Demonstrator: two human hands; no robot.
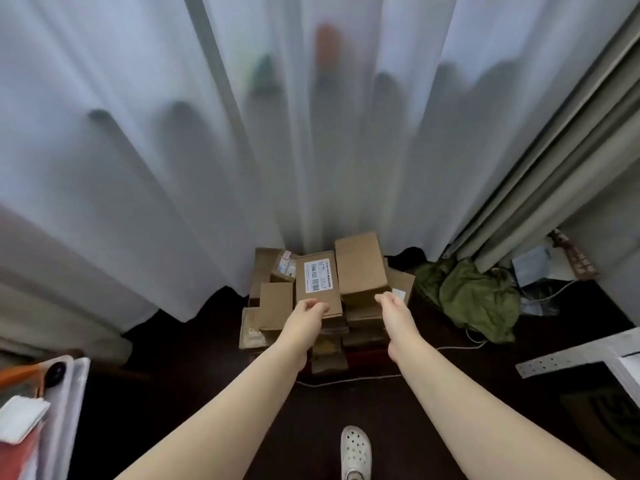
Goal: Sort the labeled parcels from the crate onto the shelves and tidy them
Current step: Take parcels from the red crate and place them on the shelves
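A heap of brown cardboard parcels (273,301) lies on the dark floor at the foot of the white curtain. On top sits a flat parcel with a white barcode label (318,280). My left hand (306,315) grips its near edge, fingers curled round it. To the right lies a bigger plain brown box (360,263), tilted on the pile. My right hand (393,303) reaches to that box's near edge, fingers bent, and whether it holds the box is unclear. The crate under the parcels is hidden.
A crumpled green cloth (474,299) lies on the floor right of the heap, with a white cable (349,380) running past in front. A white metal shelf bracket (571,358) juts in at right. Cluttered white furniture (65,393) stands at lower left. My white shoe (355,452) is below.
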